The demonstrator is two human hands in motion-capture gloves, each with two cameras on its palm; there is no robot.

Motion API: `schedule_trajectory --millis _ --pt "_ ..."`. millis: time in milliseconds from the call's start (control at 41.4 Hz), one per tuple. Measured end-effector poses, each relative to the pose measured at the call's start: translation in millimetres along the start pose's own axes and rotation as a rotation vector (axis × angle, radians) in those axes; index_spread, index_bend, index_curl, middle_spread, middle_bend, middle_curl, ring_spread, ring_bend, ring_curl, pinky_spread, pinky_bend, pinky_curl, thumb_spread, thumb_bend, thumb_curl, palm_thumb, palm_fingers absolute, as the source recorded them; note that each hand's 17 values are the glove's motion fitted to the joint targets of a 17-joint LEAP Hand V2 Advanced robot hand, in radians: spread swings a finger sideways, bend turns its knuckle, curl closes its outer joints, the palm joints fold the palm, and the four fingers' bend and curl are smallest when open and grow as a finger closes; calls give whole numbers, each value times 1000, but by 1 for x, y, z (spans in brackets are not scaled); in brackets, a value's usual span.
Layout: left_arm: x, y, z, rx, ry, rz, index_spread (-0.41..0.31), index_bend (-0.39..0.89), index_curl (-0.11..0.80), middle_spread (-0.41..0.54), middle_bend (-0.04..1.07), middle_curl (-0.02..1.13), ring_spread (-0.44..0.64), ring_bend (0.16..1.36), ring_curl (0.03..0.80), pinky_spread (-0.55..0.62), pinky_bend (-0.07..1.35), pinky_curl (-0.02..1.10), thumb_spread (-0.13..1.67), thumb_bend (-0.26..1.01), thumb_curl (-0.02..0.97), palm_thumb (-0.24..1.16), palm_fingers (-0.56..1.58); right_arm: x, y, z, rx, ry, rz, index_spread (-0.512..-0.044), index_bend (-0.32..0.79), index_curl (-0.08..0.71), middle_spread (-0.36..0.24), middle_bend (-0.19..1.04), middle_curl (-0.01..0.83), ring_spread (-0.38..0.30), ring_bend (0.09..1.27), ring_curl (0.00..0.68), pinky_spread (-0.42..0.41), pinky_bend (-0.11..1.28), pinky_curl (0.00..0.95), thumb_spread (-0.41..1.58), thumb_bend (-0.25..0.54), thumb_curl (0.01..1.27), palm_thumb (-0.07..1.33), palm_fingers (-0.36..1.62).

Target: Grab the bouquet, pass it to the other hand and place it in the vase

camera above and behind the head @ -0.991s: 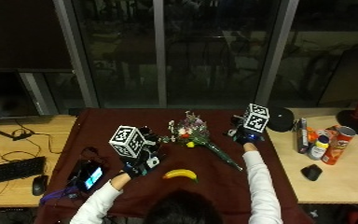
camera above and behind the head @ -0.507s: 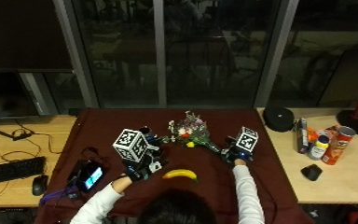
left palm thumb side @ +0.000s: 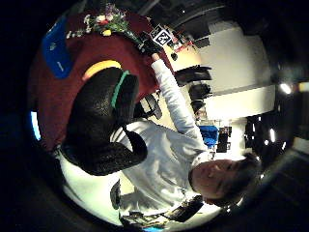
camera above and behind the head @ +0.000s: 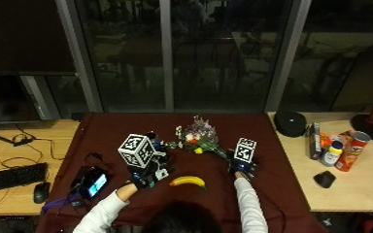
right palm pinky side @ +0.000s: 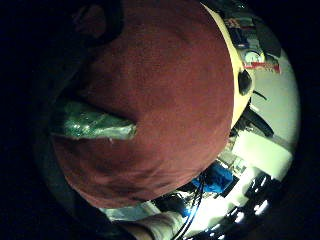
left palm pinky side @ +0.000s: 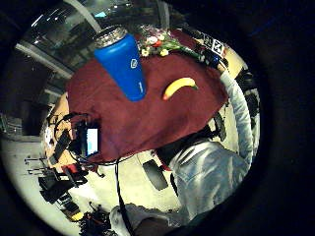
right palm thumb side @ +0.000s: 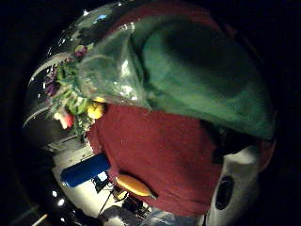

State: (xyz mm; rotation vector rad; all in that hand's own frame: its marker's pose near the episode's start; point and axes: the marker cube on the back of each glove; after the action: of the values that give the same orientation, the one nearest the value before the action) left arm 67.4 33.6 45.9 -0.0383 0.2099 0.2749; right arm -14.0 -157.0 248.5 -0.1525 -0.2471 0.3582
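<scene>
The bouquet (camera above and behind the head: 199,138) lies on the dark red tablecloth (camera above and behind the head: 109,136), flowers toward the window, its green wrapped stem (right palm pinky side: 92,125) pointing at the person. My right hand (camera above and behind the head: 241,167) is down over the stem's end, and the wrap (right palm thumb side: 202,75) fills its thumb side palm view. The stem tip still lies on the cloth. The vase (left palm pinky side: 120,64), a tall bottle with a metal rim, stands upright on the cloth near my left hand (camera above and behind the head: 147,172). That hand hovers to the left of the bouquet, with its fingers (left palm thumb side: 104,121) loosely bent and holding nothing.
A yellow banana (camera above and behind the head: 188,181) lies on the cloth between my hands. A lit phone (camera above and behind the head: 93,182) with cables is at the cloth's left edge. A keyboard (camera above and behind the head: 8,177) and mouse (camera above and behind the head: 41,191) sit further left. Cans and bottles (camera above and behind the head: 342,150) stand on the right table.
My right hand has come down and back toward the person, from above the bouquet's right side onto the stem's end. The left hand has barely moved.
</scene>
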Motion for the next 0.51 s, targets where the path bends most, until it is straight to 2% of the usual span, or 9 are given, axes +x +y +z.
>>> schedule_trajectory --millis 24,48,97,193,266,338,459,483,507 --pt "-1 0 0 0 -2 -4 56 121 231 179 197 362 273 610 288 280 409 339 1178 -19 291 298 250 -1 3 0 -22 12 12 -241 299 224 -88 371 417 -142 599 335 -99 581 306 950 44 378 804 941" --pt "-3 0 -1 0 -6 -9 56 121 231 179 197 363 273 610 288 280 409 340 1178 -19 291 298 249 -1 8 -1 -57 30 35 -238 388 271 -108 376 427 -157 573 339 -120 562 312 976 84 387 870 1032" --pt "-6 -1 -2 -3 -12 -23 57 121 231 179 197 364 276 610 288 281 409 340 1179 -15 294 305 249 0 17 -2 -127 73 99 -239 408 287 -125 351 425 -167 533 337 -142 534 310 1007 99 388 906 1054" --pt "-13 -2 -5 -25 -10 -54 57 121 230 178 200 367 278 609 288 282 407 341 1180 -16 295 308 251 -1 15 -10 -75 83 91 -237 386 327 -141 321 430 -185 488 350 -188 545 331 1058 113 386 951 1136" --pt "-18 -4 -9 -35 -5 -75 57 120 230 178 199 368 279 608 288 282 406 341 1180 -17 296 308 251 -6 16 -10 -48 32 10 -237 295 334 -173 391 454 -211 555 373 -238 517 335 1084 107 379 960 1262" --pt "-25 -8 -12 -32 3 -94 55 120 229 183 200 371 280 608 288 286 405 342 1180 -18 296 309 251 -4 15 -12 100 19 20 -238 196 331 -189 489 494 -220 686 419 -259 516 349 1105 91 368 953 1395" --pt "-40 -26 -16 -34 120 -108 50 122 230 182 205 374 282 604 287 287 401 342 1183 -24 294 296 256 -13 24 -9 109 -93 -46 -234 325 388 -191 646 559 -212 803 472 -269 521 372 1057 8 348 879 1588" --pt "-42 -30 -18 -34 153 -111 53 120 229 185 198 373 284 606 288 288 403 343 1181 -16 297 307 252 -15 23 -13 135 -124 -57 -236 258 370 -194 622 553 -214 817 479 -269 565 389 1091 25 348 903 1461" --pt "-44 -34 -21 -32 191 -114 49 119 228 179 216 379 282 605 289 288 395 341 1176 -43 285 260 264 -17 23 -18 158 -158 -61 -233 358 412 -192 678 576 -211 831 489 -267 536 381 1053 2 350 887 1578"
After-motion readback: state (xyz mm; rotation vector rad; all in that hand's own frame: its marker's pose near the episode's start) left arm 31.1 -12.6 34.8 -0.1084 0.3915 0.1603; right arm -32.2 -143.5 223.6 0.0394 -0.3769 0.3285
